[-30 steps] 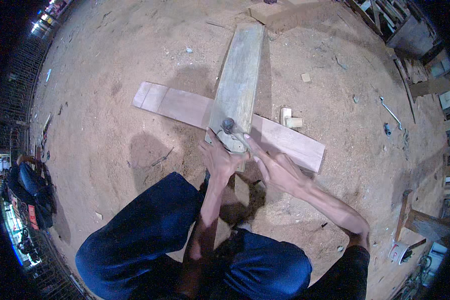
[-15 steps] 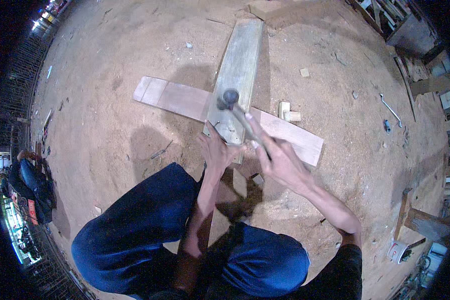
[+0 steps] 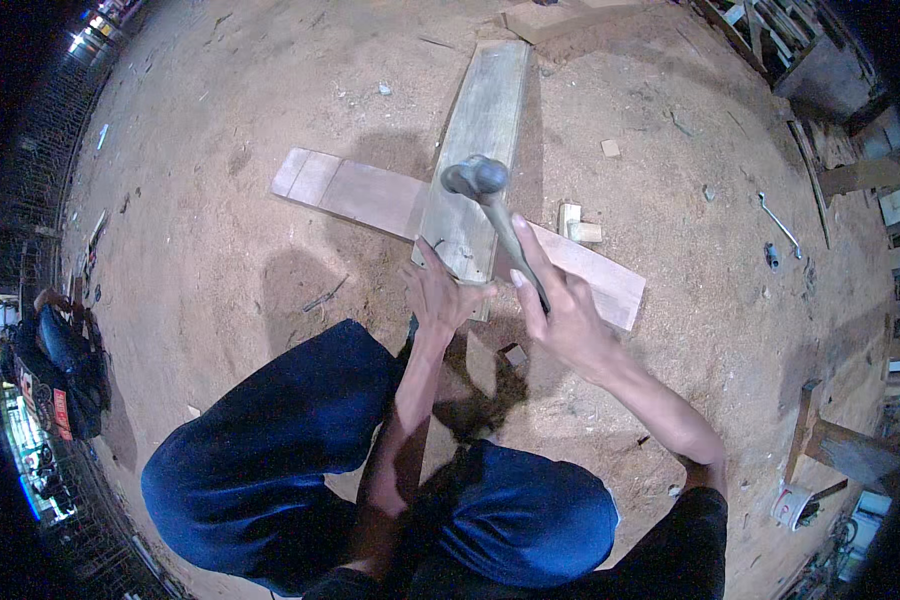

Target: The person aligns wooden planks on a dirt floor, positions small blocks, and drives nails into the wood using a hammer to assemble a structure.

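Note:
My right hand (image 3: 575, 320) is closed round the handle of a hammer (image 3: 477, 177), its metal head in the air over a long pale wooden plank (image 3: 485, 105). That plank lies across a second, reddish board (image 3: 370, 197), so the two form a cross on the ground. At the plank's near end, my left hand (image 3: 437, 305) grips the edge, one finger stretched over the top face and the thumb along the end. Next to that finger a small bent nail (image 3: 438, 243) stands in the wood, with another small dark mark or nail close by.
Right of the cross lie small wood blocks (image 3: 580, 225), a wrench (image 3: 780, 225) and a socket (image 3: 771, 256). A thin dark tool (image 3: 325, 294) lies to the left. A white bucket (image 3: 792, 505) and stacked lumber line the right side. My bent knees (image 3: 270, 460) are close below.
The hammer head has risen off the plank and shifted slightly right, and it now shows larger. My left hand stays at the plank's near end.

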Demonstrator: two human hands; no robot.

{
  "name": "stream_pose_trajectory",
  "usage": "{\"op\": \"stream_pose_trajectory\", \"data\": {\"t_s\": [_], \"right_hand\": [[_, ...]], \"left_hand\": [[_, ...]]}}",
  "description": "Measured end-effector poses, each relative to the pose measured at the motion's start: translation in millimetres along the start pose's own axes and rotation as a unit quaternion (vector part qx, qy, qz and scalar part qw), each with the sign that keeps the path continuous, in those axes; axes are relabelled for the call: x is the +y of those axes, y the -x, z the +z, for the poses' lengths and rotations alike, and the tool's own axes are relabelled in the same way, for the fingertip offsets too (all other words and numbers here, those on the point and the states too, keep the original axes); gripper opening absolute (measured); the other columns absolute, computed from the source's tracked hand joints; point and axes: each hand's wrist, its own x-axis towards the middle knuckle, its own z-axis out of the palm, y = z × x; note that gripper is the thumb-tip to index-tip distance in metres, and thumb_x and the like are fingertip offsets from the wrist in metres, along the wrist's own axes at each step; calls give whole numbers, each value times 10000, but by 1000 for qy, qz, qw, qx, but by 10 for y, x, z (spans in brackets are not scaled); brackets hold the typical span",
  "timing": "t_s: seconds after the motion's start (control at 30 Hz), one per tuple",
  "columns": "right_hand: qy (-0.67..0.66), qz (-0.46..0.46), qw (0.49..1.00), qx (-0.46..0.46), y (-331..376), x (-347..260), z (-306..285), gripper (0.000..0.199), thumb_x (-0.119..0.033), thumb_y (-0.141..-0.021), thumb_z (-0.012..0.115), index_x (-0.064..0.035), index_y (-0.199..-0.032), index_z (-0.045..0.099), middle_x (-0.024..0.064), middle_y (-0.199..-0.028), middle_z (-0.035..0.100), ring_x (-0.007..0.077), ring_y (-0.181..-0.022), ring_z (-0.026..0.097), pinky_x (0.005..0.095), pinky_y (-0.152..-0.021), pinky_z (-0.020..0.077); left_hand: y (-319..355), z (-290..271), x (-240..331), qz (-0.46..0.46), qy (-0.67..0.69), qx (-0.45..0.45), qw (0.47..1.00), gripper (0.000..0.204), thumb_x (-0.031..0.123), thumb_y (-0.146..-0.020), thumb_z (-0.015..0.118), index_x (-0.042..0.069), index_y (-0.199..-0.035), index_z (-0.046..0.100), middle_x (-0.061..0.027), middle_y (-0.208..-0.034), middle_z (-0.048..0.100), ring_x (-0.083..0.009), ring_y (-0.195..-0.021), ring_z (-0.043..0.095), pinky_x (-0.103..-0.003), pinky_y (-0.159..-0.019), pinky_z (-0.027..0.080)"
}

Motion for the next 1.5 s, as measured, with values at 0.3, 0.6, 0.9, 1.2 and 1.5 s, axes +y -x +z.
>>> {"op": "stream_pose_trajectory", "data": {"t_s": [0.3,0.6,0.9,1.2,1.5], "right_hand": [[43,145,978,-144,88,237,-54,684,-40,-986,533,-157,-1609,277,205,-650,609,231,-531,602,391,-568,518],[-68,122,988,59,381,-11,70,643,-91,-1009,531,-178,-1604,304,248,-917,709,216,-611,627,358,-653,518],[-188,342,894,222,1541,243,707,642,-85,-1014,529,-128,-1605,284,240,-1107,615,145,-770,646,312,-703,526],[-172,397,856,283,2215,626,850,650,-86,-1001,503,-117,-1608,269,284,-1183,657,269,-804,707,387,-748,581],[-30,334,883,330,1965,1193,741,638,-123,-919,618,-161,-1528,431,212,-963,682,379,-686,674,475,-626,568]], "left_hand": [[18,70,106,-48,-40,-27,998,1522,668,-497,881,-164,-1532,136,-496,-1386,381,-580,-1354,365,-549,-1160,298],[-66,-43,-210,9,-36,-17,999,1521,775,-534,832,-178,-1513,165,-516,-1363,373,-593,-1277,453,-562,-1067,419],[-146,-476,-112,-31,39,-145,988,1124,506,-654,890,-111,-1434,367,-305,-1255,617,-388,-1170,627,-447,-988,505],[-306,-294,-89,-1,-104,-103,989,989,523,-701,838,-101,-1377,475,-275,-1282,634,-355,-1194,627,-413,-1022,489],[-434,-517,-319,-23,-103,-146,984,1298,546,-687,842,-194,-1515,171,-306,-1429,516,-356,-1331,516,-403,-1142,375]]}}
